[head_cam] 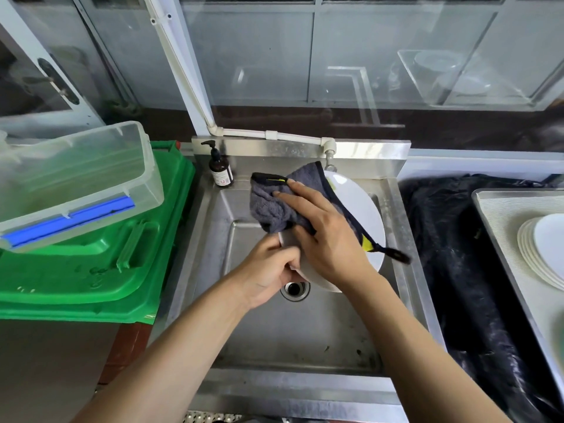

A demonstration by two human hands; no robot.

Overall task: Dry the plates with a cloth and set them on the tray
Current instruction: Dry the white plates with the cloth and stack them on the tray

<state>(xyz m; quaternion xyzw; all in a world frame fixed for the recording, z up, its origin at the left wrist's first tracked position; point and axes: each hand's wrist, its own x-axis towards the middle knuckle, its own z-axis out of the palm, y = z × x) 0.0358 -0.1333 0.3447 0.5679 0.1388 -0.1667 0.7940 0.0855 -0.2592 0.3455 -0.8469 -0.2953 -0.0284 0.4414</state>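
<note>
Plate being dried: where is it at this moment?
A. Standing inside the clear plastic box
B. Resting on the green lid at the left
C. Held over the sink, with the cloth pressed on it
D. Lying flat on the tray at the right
C: the left hand grips the plate by its edge above the sink, while the right hand presses the grey cloth against its face.

Left hand curls its fingers tight; right hand lies flat, fingers extended.

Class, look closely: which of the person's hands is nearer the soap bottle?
Right. The right hand, pressing the cloth, reaches closer to the soap bottle; the left hand sits lower.
</note>
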